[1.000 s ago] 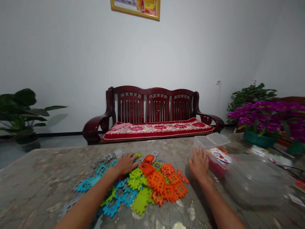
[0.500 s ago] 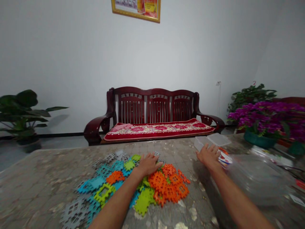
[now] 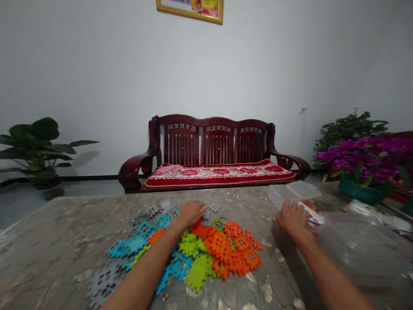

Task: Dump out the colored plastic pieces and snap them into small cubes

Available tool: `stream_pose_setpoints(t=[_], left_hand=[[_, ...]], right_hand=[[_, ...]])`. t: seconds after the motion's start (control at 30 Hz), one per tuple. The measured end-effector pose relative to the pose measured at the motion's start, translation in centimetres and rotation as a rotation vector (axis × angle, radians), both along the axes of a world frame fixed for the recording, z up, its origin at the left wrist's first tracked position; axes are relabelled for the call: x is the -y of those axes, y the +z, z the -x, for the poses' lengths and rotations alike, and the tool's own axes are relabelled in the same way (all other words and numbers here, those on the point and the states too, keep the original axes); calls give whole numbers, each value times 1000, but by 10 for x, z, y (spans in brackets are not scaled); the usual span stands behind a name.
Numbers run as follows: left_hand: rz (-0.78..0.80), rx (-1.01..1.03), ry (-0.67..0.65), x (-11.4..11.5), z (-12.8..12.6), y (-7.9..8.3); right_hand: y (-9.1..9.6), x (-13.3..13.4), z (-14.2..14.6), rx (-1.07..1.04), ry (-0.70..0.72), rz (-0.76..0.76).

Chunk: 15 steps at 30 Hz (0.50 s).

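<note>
My left hand (image 3: 192, 212) is at the far edge of a pile of toothed plastic building pieces, its fingers curled and partly hidden. Whatever they hold cannot be made out. Close to it are an orange piece (image 3: 200, 229) and grey pieces (image 3: 214, 208). Orange pieces (image 3: 237, 252), lime green pieces (image 3: 198, 271) and blue pieces (image 3: 130, 245) overlap in the pile. On the right, my right hand (image 3: 294, 219) has its fingers bent over the edge of a clear plastic box (image 3: 276, 198). A white, red and blue label (image 3: 315, 218) shows beside those fingers.
A large clear plastic container (image 3: 361, 245) stands right of my right forearm. Purple flowers in a green pot (image 3: 363, 189) are behind it. Beyond the patterned table (image 3: 61, 241) is a dark wooden bench (image 3: 213, 142) with a red mat.
My left hand has shifted slightly left and up from over the pile, its fingers going from spread to curled. The right hand's fingers have bent more at the box. The view has tilted slightly.
</note>
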<state>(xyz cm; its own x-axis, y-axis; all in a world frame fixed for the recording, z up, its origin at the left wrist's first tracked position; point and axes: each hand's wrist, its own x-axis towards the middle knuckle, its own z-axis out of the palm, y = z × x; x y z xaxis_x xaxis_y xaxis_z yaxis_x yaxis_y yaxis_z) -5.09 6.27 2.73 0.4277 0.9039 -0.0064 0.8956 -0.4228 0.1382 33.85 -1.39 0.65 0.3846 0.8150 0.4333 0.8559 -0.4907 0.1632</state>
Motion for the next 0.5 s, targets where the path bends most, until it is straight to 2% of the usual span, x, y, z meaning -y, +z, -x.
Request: stream_pose_setpoints(t=[0.1, 0.23, 0.37, 0.5], left_hand=[[9, -12, 44, -13, 29, -1], [47, -42, 96, -18, 59, -8], [63, -70, 159, -16, 75, -13], [90, -71, 159, -12, 88, -14]], right_hand=[[7, 8, 7, 25, -17, 0], [20, 6, 4, -77, -44, 66], [27, -4, -6, -162, -159, 70], [26, -7, -16, -286, -237, 44]])
